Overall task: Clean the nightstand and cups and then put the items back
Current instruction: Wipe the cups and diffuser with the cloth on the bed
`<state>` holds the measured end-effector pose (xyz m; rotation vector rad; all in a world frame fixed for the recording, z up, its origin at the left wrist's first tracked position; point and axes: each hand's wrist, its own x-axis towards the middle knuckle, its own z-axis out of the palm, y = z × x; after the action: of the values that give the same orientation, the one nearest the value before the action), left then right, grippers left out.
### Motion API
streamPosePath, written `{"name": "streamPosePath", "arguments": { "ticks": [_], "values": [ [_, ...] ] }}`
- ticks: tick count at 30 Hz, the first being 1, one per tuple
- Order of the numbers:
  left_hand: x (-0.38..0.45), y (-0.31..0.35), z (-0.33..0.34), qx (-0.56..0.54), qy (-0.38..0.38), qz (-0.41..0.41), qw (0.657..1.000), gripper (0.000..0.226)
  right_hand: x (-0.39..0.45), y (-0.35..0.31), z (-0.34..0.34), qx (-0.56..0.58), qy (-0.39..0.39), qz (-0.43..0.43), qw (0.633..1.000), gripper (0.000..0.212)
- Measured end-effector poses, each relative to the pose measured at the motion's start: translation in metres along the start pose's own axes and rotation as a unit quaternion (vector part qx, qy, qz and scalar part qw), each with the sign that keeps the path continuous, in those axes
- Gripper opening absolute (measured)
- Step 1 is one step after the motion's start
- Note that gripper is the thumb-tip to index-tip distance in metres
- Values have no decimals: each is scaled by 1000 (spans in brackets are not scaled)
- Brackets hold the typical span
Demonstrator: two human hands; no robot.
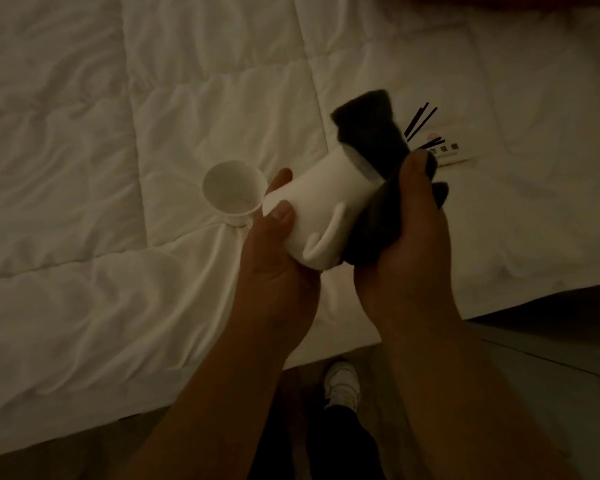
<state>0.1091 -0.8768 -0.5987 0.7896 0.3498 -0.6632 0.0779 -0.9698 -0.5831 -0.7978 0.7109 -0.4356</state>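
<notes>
gripping a white mug (321, 209) sideways in my left hand (278, 251), mouth aimed up-right (handle down); right hand (409, 230) clutches a dark cloth (368, 133).

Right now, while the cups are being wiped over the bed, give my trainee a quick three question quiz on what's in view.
1. True or false: the left hand holds the white mug by its body, not by its handle.
2. Which hand holds the dark cloth? A) left B) right C) neither
3. Fill in: the second cup rests on the ____.

Key:
1. True. The handle is free, facing the camera.
2. B. The right hand presses the cloth against the mug's mouth.
3. Bed. It sits on the white quilt, mouth open toward the camera, just left of the held mug.
</notes>
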Motion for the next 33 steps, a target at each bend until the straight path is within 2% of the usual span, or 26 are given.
{"name": "streamPosePath", "arguments": {
  "ticks": [2, 5, 8, 10, 12, 14, 16, 18, 19, 21, 22, 24, 26, 30, 31, 32, 33],
  "values": [
    [2, 8, -13, 71, -29, -37, 996, 51, 5, -7, -5, -21, -11, 50, 998, 50],
    [4, 25, -25, 208, -91, -30, 973, 59, 4, -6, -17, -80, -52, 114, 989, 49],
    [4, 34, -23, 407, -128, 61, 903, 75, 1, 4, -28, -59, -85, 112, 988, 49],
    [5, 34, -17, 509, -102, 117, 847, 88, -3, 11, -33, -10, -76, 131, 988, 45],
    [5, 32, -11, 556, -72, 153, 814, 91, -6, 17, -36, 36, -52, 135, 989, 37],
    [5, 27, -10, 530, -64, 170, 828, 88, -8, 18, -34, 34, -20, 94, 995, 32],
    [2, 23, -10, 514, -65, 207, 830, 86, -11, 17, -31, -55, 36, 10, 998, 30],
    [0, 24, -15, 559, -68, 265, 783, 90, -17, 10, -28, -194, 79, -83, 974, 24],
    [0, 25, -19, 587, -73, 285, 754, 92, -20, 6, -25, -244, 60, -128, 959, 24],
    [1, 27, -22, 624, -92, 289, 720, 102, -26, 1, -21, -339, -14, -200, 919, 32],
    [1, 27, -23, 626, -116, 282, 718, 104, -28, -1, -19, -400, -58, -221, 888, 39],
    [0, 27, -25, 606, -172, 287, 721, 94, -30, -1, -15, -545, -154, -242, 788, 55],
    [0, 28, -25, 608, -182, 306, 709, 84, -27, -5, -11, -654, -217, -240, 684, 65],
    [7, 33, -27, 652, -203, 290, 671, 70, -16, -14, -8, -762, -337, -166, 527, 70],
    [8, 34, -28, 680, -224, 279, 640, 70, -14, -13, -11, -769, -375, -143, 498, 71],
    [10, 35, -28, 718, -255, 288, 580, 76, -13, -11, -14, -765, -405, -122, 486, 70],
    [11, 35, -31, 755, -288, 305, 504, 84, -12, -7, -19, -751, -428, -109, 491, 65]
  ]
}}
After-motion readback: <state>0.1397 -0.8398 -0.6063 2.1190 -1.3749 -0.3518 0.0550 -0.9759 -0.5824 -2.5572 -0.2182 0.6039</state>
